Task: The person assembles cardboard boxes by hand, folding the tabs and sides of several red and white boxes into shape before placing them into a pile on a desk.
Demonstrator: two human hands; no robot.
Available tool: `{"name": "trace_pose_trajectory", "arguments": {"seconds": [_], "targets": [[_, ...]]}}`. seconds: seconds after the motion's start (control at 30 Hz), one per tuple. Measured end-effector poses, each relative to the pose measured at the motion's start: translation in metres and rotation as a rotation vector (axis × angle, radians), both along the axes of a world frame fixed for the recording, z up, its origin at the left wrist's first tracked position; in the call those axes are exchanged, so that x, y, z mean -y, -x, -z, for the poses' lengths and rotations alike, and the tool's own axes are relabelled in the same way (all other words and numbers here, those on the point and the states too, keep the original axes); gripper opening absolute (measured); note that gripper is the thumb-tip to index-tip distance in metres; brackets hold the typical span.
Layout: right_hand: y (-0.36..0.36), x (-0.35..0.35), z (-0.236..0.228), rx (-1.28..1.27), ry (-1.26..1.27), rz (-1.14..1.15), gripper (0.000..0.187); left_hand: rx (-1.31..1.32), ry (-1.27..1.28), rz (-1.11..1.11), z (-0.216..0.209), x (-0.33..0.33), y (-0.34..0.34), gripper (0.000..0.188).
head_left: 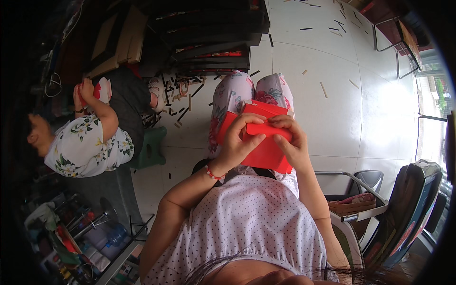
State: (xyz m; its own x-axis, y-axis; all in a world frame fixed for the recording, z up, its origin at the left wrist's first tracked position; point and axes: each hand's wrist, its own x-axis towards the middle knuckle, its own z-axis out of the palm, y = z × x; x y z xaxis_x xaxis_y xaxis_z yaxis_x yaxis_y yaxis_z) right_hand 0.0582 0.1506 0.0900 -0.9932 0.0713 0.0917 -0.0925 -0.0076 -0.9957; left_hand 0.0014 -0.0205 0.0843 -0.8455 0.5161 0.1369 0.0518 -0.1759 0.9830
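Over my lap, my left hand (pixel 236 140) and my right hand (pixel 293 141) are both closed on a red paper envelope (pixel 264 154). The fingers of each hand bend over its top edge, where a narrow folded flap (pixel 260 128) shows. Both thumbs press the paper from the near side. More flat red paper pieces (pixel 270 108) lie behind it on my flowered trousers (pixel 232 88), some with pale edges. One red piece (pixel 226 127) sticks out to the left of my left hand. The undersides of the papers are hidden.
At left, a co-worker sits by a green stool (pixel 151 148), holding red paper (pixel 90 93). Dark stacked trays (pixel 213 45) stand ahead. Small black and tan strips (pixel 185 104) litter the floor. A chair (pixel 354 216) with a woven basket (pixel 351 204) is at right; a cluttered shelf (pixel 85 237) stands lower left.
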Motion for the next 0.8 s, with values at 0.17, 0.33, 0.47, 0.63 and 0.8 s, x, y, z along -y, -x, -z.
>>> {"name": "trace_pose_trajectory", "arguments": {"seconds": [0.17,0.33,0.47,0.63,0.8], "targets": [[0.001,0.003,0.005,0.014,-0.007,0.006,0.015,0.167,-0.021,-0.043,-0.004,-0.003,-0.002,0.015],[0.001,0.008,0.007,0.075,0.106,0.017,0.011,0.244,-0.058,-0.06,0.006,-0.003,-0.004,0.01],[0.002,0.009,0.012,0.097,0.129,0.012,0.01,0.265,-0.048,-0.058,0.006,-0.002,-0.003,0.012],[0.002,0.002,0.013,0.14,0.244,-0.021,0.013,0.383,-0.092,-0.009,0.009,0.0,-0.003,0.013],[-0.003,0.0,0.024,0.167,0.274,-0.049,0.015,0.369,-0.064,0.063,0.016,0.006,-0.001,0.016]]}}
